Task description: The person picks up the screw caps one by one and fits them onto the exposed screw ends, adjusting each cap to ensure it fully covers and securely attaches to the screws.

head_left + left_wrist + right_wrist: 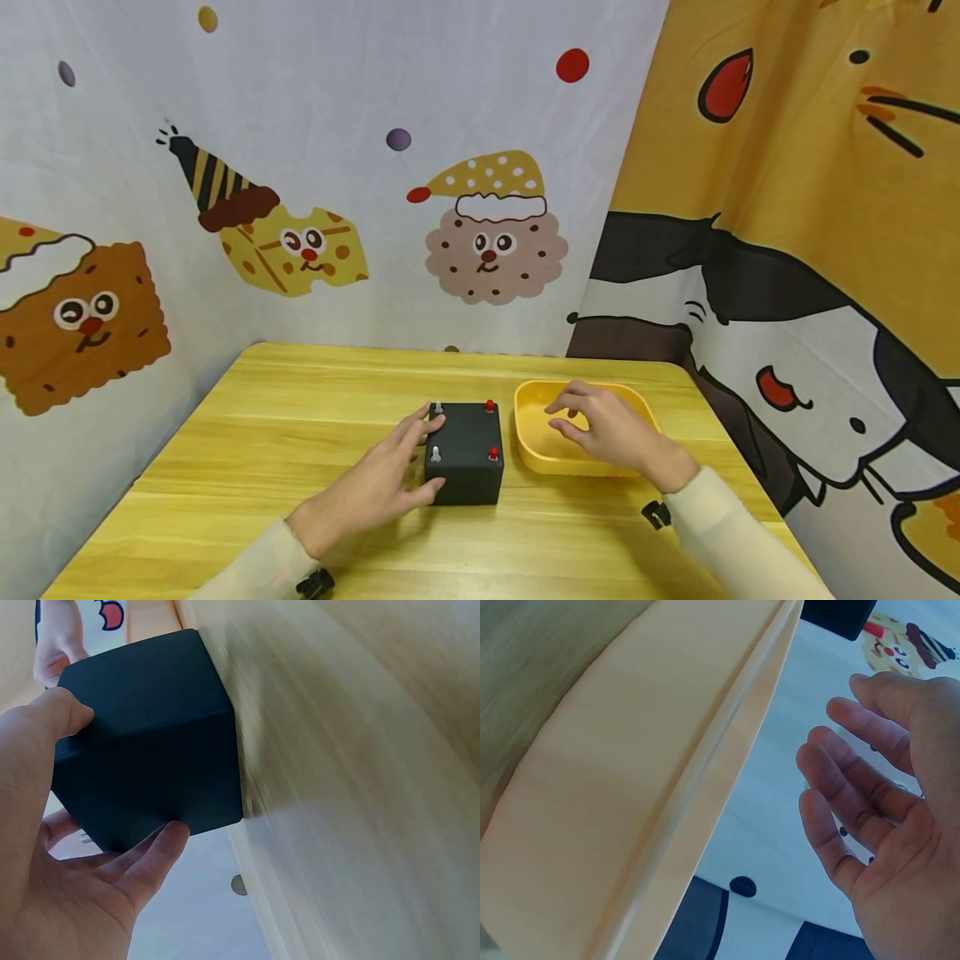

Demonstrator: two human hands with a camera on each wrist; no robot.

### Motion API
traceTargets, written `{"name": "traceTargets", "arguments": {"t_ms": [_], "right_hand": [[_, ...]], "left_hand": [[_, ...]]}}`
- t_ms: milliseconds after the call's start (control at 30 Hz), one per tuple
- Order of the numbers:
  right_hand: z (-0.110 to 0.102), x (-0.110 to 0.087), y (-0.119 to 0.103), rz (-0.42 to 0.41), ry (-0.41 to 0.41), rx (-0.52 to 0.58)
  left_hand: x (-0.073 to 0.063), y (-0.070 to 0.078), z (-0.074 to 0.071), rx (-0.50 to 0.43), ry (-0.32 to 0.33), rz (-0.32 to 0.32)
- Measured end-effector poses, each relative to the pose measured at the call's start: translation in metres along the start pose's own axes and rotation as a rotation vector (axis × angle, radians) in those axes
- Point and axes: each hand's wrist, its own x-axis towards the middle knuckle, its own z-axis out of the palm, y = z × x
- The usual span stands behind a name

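Observation:
A black box (467,433) stands on the table, with two small silver posts (436,455) along its left side and two red-tipped ones (493,454) along its right. My left hand (375,487) holds the box from the left, thumb at the near side and fingers toward the far side. In the left wrist view the thumb and fingertips touch the dark box (161,742). Over the yellow tray (536,460) hovers my right hand (618,429), fingers loosely bent. The right wrist view shows nothing in the right hand (889,817), apart from the tray's wall (630,765).
Both objects stand on a wood-grain table (300,417), the tray just right of the box. A printed cloth (337,125) hangs behind the table's back edge and along its sides. Small black clips (657,514) sit at both wrists.

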Motion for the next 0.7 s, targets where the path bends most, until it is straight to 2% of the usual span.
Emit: {"name": "traceTargets", "arguments": {"t_ms": [267,700], "right_hand": [[-0.002,0.000,0.016,-0.006,0.012,-0.014],[0.001,0.000,0.039,0.055,-0.002,-0.025]], "left_hand": [[0.000,0.000,0.000,0.007,0.003,0.000],[0.000,0.000,0.001,-0.024,-0.016,-0.027]]}}
